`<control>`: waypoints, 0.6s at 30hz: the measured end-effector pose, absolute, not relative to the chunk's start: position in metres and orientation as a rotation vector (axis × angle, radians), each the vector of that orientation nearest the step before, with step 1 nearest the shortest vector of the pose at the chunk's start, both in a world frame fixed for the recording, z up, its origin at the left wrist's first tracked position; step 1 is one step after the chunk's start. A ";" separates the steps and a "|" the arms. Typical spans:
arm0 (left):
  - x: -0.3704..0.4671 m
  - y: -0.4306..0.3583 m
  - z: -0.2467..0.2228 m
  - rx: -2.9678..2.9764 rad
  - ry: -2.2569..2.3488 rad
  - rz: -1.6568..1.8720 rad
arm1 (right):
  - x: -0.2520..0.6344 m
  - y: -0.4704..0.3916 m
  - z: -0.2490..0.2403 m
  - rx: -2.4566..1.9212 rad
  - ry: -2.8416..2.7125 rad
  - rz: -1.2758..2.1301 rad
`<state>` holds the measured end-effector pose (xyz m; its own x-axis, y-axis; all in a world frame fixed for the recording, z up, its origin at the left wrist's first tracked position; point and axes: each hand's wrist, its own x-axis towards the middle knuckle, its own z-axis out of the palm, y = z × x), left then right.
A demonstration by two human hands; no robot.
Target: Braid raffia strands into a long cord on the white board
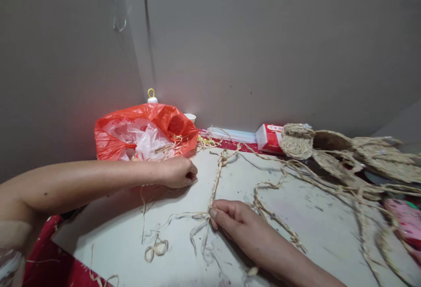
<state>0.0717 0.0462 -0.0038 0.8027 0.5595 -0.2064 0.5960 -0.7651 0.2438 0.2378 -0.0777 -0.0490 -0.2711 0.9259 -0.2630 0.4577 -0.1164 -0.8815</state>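
Observation:
My right hand (235,221) pinches a braided straw cord (217,175) near its lower end, where loose strands (194,217) fan out to the left. From there the braid runs up the white board to a knot (224,157). My left hand (180,173) is closed just in front of the red plastic bag (144,116), thumb and fingers pressed together near the board. Whatever it holds, if anything, is hidden. A loose curled strip of straw (156,249) lies below my left hand.
Woven straw pieces (297,141) and long twisted cords (315,179) spread along the right side. A red and white box (269,138) stands by the grey wall (246,50). At the back are a white cup (190,117) and a white-topped container with a yellow loop (151,99).

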 end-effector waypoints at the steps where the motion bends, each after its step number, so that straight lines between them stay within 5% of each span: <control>1: 0.072 0.046 -0.003 2.688 0.879 -0.166 | 0.238 -0.078 -0.048 -1.525 -1.709 1.370; 18: 0.033 0.060 0.033 2.010 0.936 0.150 | 0.241 -0.079 -0.054 -1.499 -1.695 1.387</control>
